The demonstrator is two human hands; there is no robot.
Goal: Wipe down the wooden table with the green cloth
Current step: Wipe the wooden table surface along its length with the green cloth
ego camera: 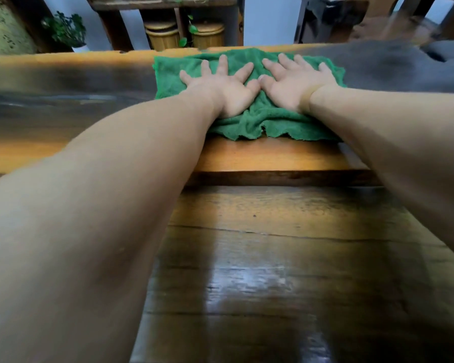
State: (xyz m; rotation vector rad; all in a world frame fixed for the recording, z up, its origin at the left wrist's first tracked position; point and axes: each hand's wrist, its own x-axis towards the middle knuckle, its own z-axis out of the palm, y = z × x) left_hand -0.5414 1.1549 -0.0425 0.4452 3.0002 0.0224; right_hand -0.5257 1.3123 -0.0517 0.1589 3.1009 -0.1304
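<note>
A green cloth lies spread and a little rumpled near the far edge of the wooden table. My left hand presses flat on the cloth's left half, fingers spread and straight. Beside it, my right hand presses flat on the right half, fingers also spread. The two thumbs almost touch in the middle. Both arms stretch far forward across the table. The cloth's near hem hangs frayed and wavy.
A lower dark, glossy wooden surface lies in front of the table. Behind the far edge stand two woven baskets on a wooden shelf, a small potted plant at the left, and dark furniture at the right.
</note>
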